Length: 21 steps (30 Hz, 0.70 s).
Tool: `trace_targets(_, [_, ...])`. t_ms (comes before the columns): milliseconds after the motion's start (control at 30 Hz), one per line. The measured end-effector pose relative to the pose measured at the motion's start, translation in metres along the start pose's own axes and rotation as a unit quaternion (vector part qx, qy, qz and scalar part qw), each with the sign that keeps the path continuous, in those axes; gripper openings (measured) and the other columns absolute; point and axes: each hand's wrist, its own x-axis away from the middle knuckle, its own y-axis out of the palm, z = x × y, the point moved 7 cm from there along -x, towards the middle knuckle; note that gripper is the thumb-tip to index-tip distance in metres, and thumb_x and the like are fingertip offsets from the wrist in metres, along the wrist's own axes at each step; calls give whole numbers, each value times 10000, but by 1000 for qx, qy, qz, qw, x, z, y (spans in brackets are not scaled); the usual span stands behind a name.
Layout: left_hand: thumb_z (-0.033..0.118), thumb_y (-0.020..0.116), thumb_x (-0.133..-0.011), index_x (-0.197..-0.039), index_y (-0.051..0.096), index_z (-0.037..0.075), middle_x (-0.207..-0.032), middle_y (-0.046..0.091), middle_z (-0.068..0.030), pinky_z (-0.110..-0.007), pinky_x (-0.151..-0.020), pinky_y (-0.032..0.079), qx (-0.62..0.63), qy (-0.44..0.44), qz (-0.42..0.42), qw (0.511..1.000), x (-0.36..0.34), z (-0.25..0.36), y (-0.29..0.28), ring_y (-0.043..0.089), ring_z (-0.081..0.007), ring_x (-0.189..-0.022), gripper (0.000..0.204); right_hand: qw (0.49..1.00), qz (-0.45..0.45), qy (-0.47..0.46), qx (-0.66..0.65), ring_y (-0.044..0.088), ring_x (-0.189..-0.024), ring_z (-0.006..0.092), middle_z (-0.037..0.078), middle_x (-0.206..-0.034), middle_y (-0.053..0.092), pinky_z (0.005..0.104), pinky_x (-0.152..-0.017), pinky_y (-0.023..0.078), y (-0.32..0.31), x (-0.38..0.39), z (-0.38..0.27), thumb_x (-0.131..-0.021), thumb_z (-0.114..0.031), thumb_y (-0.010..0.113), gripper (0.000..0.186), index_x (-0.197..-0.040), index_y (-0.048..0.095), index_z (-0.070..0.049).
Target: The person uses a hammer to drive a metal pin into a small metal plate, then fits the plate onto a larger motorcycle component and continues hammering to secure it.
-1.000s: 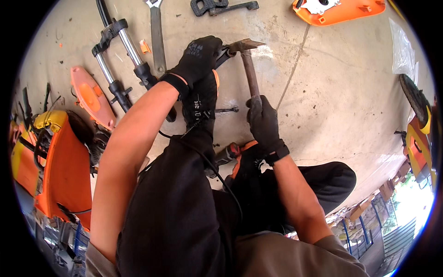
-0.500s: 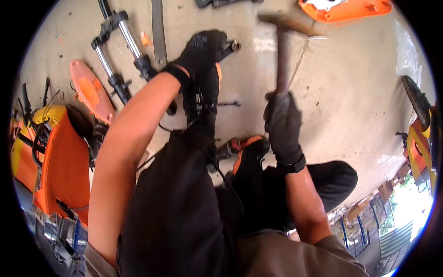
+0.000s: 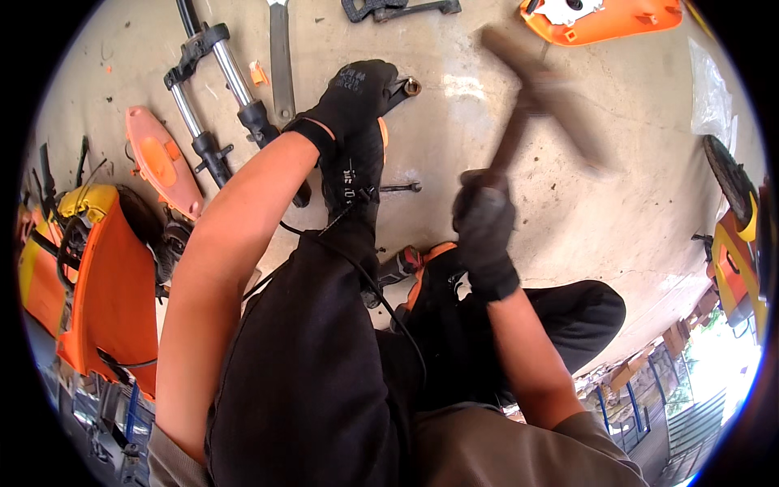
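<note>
My left hand (image 3: pixel 355 97), in a black glove, presses down on a small dark metal part with a ring-shaped end (image 3: pixel 406 86) lying on the concrete floor. My right hand (image 3: pixel 484 223), also gloved, grips the wooden handle of a hammer (image 3: pixel 519 122). The hammer is raised above the floor to the right of the metal part, and its head is blurred by motion. My black shoe (image 3: pixel 353 183) stands just below the left hand. A thin bolt (image 3: pixel 402 187) lies on the floor beside the shoe.
A motorcycle fork (image 3: pixel 215 97) and a long wrench (image 3: pixel 281 61) lie at the upper left. Orange body panels lie at the top right (image 3: pixel 600 16) and at the left (image 3: pixel 158 158). An orange motorcycle part (image 3: pixel 97 284) stands at the far left.
The hammer rested with its head on the metal part, then rose. Now it is up and to the right, blurred in mid swing. The left hand stays on the part.
</note>
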Motion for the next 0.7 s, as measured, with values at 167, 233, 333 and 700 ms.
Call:
trace_targets(167, [118,618,-820,-849,618,15,-841,630,-230,-501,-727,494,0,23,13,1000,-13,8,-6,610,-457,-831,107,975,-57,-4,214,610,-540,262,131,-618,578,396,-523,460,4,-14,27,-1054,-209,498,232,-1002,595,-5])
trace_targets(233, [170,656,-815,-813,616,27,-859,654,-211,-495,-741,507,-27,-23,-42,999,-1,7,4,638,-426,-850,149,992,-28,38,117,598,-537,207,103,-613,573,371,-518,453,3,3,-11,-1059,-210,483,242,-1002,598,-5])
trace_targets(333, [109,598,-828,-826,585,9,-828,616,-221,-503,-703,479,22,2,0,1000,0,5,1,588,-463,-818,100,999,19,37,12,582,-569,128,47,-633,586,325,-527,447,-2,6,-16,-1054,-225,481,251,-1031,598,-5])
trace_targets(700, [104,603,-810,-814,591,3,-804,607,-219,-492,-703,482,26,-15,-14,999,1,7,0,592,-453,-808,102,994,-6,53,96,563,-554,131,55,-634,573,333,-520,451,1,13,-12,-1058,-231,498,242,-993,583,-14])
